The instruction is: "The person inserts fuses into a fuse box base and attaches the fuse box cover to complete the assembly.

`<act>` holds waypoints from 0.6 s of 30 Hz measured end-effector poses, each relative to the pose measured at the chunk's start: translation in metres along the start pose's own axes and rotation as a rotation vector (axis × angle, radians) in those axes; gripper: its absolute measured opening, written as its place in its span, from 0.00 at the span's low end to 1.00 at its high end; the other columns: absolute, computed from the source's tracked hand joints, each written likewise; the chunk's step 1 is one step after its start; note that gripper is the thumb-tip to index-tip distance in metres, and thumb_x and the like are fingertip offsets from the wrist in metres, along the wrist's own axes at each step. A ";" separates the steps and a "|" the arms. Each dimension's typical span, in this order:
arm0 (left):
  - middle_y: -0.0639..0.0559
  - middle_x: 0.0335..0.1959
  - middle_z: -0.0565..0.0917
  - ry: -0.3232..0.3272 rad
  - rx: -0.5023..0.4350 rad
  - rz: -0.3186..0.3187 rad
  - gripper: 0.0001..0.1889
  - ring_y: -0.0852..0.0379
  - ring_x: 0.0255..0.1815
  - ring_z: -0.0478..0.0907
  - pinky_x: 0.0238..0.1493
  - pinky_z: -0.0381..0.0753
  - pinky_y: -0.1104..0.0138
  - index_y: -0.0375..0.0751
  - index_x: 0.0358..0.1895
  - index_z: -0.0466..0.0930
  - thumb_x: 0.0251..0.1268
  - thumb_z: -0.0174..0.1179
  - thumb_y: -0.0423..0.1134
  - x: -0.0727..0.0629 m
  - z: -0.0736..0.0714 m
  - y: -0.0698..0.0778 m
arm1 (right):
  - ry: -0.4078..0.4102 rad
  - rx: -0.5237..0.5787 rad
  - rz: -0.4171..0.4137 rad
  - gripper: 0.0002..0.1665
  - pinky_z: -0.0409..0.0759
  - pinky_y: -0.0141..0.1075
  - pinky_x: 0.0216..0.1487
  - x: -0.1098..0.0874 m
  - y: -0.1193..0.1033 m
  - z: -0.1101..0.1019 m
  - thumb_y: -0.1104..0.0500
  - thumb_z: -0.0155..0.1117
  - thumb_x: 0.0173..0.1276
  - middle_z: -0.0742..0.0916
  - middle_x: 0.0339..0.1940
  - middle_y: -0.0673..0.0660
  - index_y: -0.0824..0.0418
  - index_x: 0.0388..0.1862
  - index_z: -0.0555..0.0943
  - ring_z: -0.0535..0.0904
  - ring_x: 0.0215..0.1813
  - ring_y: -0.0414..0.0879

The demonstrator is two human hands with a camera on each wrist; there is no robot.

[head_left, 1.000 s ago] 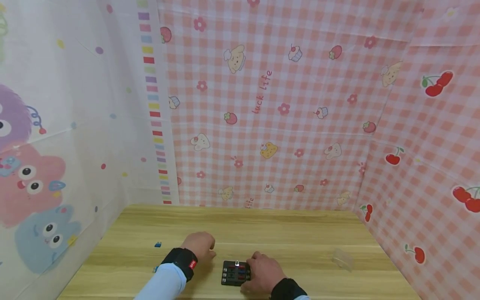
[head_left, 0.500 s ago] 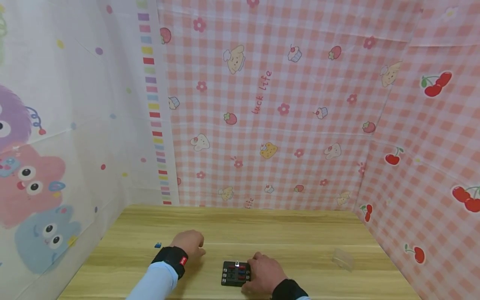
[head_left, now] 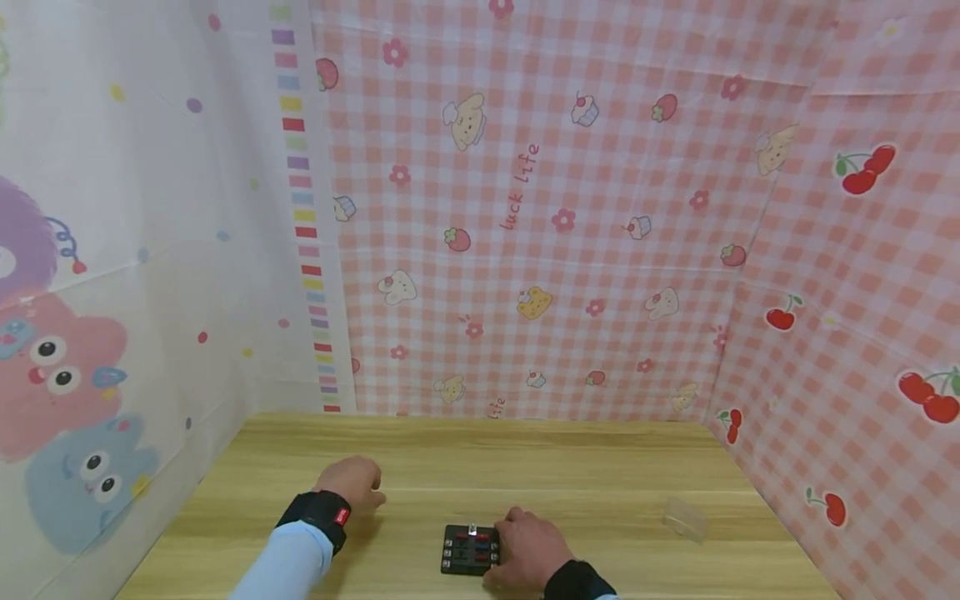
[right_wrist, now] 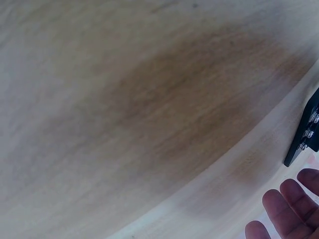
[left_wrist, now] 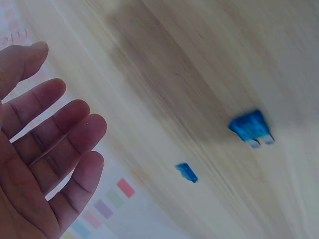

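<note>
A black fuse block lies on the wooden table, with red and blue blade fuses on it and metal screw terminals along its sides. My right hand holds the block at its right edge, thumb near the front corner and fingers near the back one. In the right wrist view, the end of the fuse block shows just above the fingertips. Left of the block, my left hand hovers with nothing in it. Two blue blade fuses lie beyond its loosely spread fingers; the left arm hides them from the head view.
A clear plastic piece lies on the right part of the table. A pink checked cloth hangs behind and on the right, a white printed cloth on the left.
My left hand has moved left, away from the fuse block, and its arm now covers the blue fuse seen beside it before. The right hand stays at the block.
</note>
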State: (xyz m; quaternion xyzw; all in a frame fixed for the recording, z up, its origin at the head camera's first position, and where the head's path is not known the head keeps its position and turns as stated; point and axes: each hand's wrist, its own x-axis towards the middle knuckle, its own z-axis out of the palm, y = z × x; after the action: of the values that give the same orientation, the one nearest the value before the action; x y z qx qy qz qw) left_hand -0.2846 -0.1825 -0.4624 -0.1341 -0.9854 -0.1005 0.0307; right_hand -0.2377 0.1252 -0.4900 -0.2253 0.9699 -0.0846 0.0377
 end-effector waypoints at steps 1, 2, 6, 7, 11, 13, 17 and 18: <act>0.53 0.24 0.80 0.000 -0.003 -0.005 0.10 0.54 0.26 0.74 0.33 0.77 0.56 0.41 0.24 0.81 0.53 0.72 0.40 -0.001 -0.001 -0.001 | -0.004 0.008 0.006 0.36 0.79 0.44 0.47 0.000 0.000 0.000 0.36 0.77 0.48 0.82 0.43 0.53 0.59 0.49 0.84 0.77 0.40 0.45; 0.53 0.23 0.79 0.000 -0.007 -0.012 0.10 0.55 0.25 0.73 0.32 0.77 0.57 0.41 0.24 0.80 0.53 0.72 0.40 -0.003 -0.002 -0.002 | -0.008 0.013 0.011 0.37 0.79 0.44 0.47 0.000 -0.001 0.000 0.37 0.77 0.48 0.82 0.42 0.53 0.60 0.49 0.84 0.77 0.39 0.45; 0.55 0.20 0.77 0.003 -0.020 -0.039 0.12 0.56 0.23 0.70 0.28 0.73 0.60 0.43 0.22 0.79 0.53 0.72 0.40 -0.009 -0.004 -0.004 | -0.008 0.029 0.017 0.36 0.79 0.44 0.47 -0.001 -0.001 0.001 0.37 0.77 0.48 0.81 0.41 0.52 0.60 0.48 0.84 0.76 0.38 0.44; 0.55 0.20 0.77 0.005 -0.023 -0.043 0.12 0.56 0.22 0.70 0.28 0.73 0.60 0.43 0.22 0.78 0.53 0.73 0.40 -0.010 -0.004 -0.005 | -0.004 0.028 0.015 0.36 0.79 0.44 0.47 -0.001 -0.001 0.001 0.37 0.77 0.48 0.81 0.41 0.52 0.60 0.48 0.84 0.77 0.38 0.44; 0.55 0.20 0.77 -0.001 -0.020 -0.068 0.12 0.56 0.23 0.70 0.28 0.72 0.59 0.43 0.23 0.78 0.54 0.73 0.42 -0.010 -0.003 -0.011 | 0.006 0.027 0.013 0.36 0.79 0.45 0.46 -0.001 0.000 0.003 0.36 0.77 0.47 0.81 0.40 0.52 0.60 0.47 0.84 0.77 0.38 0.44; 0.55 0.21 0.78 -0.008 -0.019 -0.076 0.12 0.56 0.23 0.70 0.29 0.73 0.59 0.43 0.24 0.79 0.54 0.72 0.42 -0.010 -0.004 -0.014 | 0.005 0.028 0.015 0.35 0.79 0.44 0.46 -0.001 0.000 0.003 0.36 0.77 0.47 0.81 0.40 0.51 0.59 0.47 0.84 0.76 0.37 0.43; 0.54 0.23 0.79 -0.014 -0.011 -0.086 0.12 0.55 0.25 0.72 0.32 0.75 0.57 0.42 0.26 0.79 0.55 0.72 0.42 -0.011 -0.004 -0.020 | 0.004 0.028 0.014 0.35 0.79 0.44 0.45 -0.001 0.001 0.004 0.36 0.77 0.47 0.81 0.40 0.51 0.59 0.46 0.84 0.76 0.37 0.43; 0.53 0.24 0.80 -0.014 -0.006 -0.091 0.12 0.55 0.25 0.73 0.32 0.76 0.56 0.41 0.26 0.80 0.55 0.72 0.43 -0.011 -0.005 -0.022 | 0.004 0.028 0.014 0.35 0.79 0.44 0.45 -0.001 0.001 0.005 0.36 0.77 0.47 0.81 0.40 0.51 0.59 0.46 0.84 0.76 0.37 0.43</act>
State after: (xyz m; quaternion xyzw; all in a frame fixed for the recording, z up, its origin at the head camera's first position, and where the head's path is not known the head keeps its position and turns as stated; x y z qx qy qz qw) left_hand -0.2799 -0.2070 -0.4628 -0.0902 -0.9903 -0.1038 0.0188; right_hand -0.2368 0.1260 -0.4948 -0.2177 0.9703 -0.0983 0.0393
